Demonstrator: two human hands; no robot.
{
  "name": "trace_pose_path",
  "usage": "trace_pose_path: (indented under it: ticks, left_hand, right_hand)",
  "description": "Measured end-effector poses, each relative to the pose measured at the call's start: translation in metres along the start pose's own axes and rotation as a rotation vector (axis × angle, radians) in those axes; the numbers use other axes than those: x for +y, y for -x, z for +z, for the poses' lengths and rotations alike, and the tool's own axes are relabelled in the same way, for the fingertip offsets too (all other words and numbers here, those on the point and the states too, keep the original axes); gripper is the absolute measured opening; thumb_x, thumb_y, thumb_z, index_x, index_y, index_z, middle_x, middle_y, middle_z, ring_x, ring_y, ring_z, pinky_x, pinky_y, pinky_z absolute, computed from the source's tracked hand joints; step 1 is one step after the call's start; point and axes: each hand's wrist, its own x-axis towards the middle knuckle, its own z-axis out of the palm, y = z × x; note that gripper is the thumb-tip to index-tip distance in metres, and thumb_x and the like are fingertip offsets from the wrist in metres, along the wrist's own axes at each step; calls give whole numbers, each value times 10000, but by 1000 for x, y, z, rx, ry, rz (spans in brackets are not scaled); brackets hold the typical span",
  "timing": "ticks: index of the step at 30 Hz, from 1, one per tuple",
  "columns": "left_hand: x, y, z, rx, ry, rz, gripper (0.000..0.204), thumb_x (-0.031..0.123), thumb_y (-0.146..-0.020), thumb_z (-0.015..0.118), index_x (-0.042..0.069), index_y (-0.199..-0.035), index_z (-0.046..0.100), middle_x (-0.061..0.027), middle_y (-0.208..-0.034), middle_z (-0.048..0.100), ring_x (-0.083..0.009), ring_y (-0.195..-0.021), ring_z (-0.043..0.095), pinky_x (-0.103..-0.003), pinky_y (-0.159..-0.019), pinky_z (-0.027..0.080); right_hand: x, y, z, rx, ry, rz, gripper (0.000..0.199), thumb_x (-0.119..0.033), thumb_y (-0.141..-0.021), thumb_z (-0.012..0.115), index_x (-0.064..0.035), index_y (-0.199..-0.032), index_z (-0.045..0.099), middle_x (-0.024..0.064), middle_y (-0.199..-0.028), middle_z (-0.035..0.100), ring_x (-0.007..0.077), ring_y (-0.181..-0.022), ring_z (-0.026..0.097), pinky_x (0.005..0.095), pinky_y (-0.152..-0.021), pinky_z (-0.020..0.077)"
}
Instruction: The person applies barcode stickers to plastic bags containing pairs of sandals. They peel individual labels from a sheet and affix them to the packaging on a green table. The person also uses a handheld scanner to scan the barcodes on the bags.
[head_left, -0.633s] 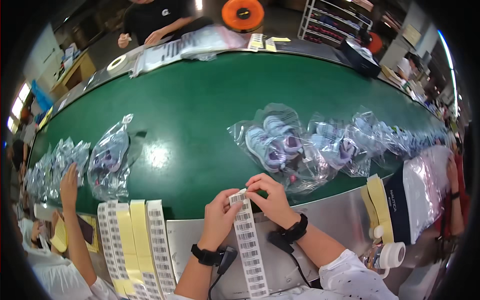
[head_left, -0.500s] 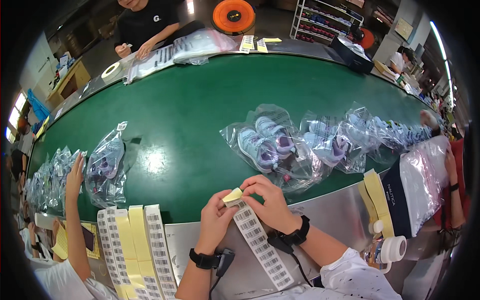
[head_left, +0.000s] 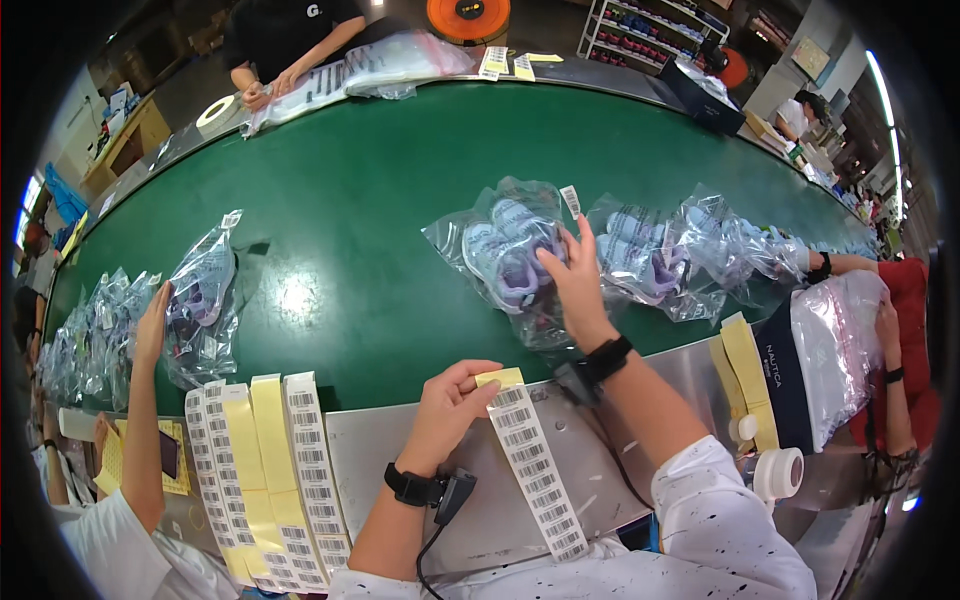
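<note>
My left hand (head_left: 448, 412) pinches the top of a strip of barcode labels (head_left: 530, 455) beside its yellow backing end; the strip hangs toward my lap. My right hand (head_left: 578, 285) reaches over the green belt with thumb and index finger spread, at the right side of a clear bag (head_left: 450, 235). Inside that bag lies a pair of light blue and lilac sneakers (head_left: 492, 250). A single barcode label (head_left: 570, 202) meets my right index fingertip at the bag's upper right edge; whether it is stuck to the bag, I cannot tell.
More bagged sneakers (head_left: 640, 250) line the green belt (head_left: 360, 180) to the right; another bagged pair (head_left: 205, 290) lies left beside a co-worker's hand (head_left: 150, 325). Label strips (head_left: 265, 480) lie on the metal ledge. A bag stack (head_left: 840, 340) stands right, and a person works across the belt.
My right hand has left the strip and moved up and forward to the bagged sneakers, with a label now at its fingertip. My left hand still holds the strip.
</note>
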Motion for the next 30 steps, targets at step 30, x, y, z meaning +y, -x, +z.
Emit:
trace_pose_path:
  ticks: [30]
  left_hand:
    - [-5, 0, -6, 227, 60, 68, 210, 17, -932, 564, -54, -1121, 620, -78, -960, 677, -90, -834, 624, -211, -735, 481]
  right_hand:
    - [29, -210, 73, -527, -81, 965, 276, -129, -956, 505, 59, -1156, 530, 229, -1166, 585, 332, -1057, 614, 407, -911, 545]
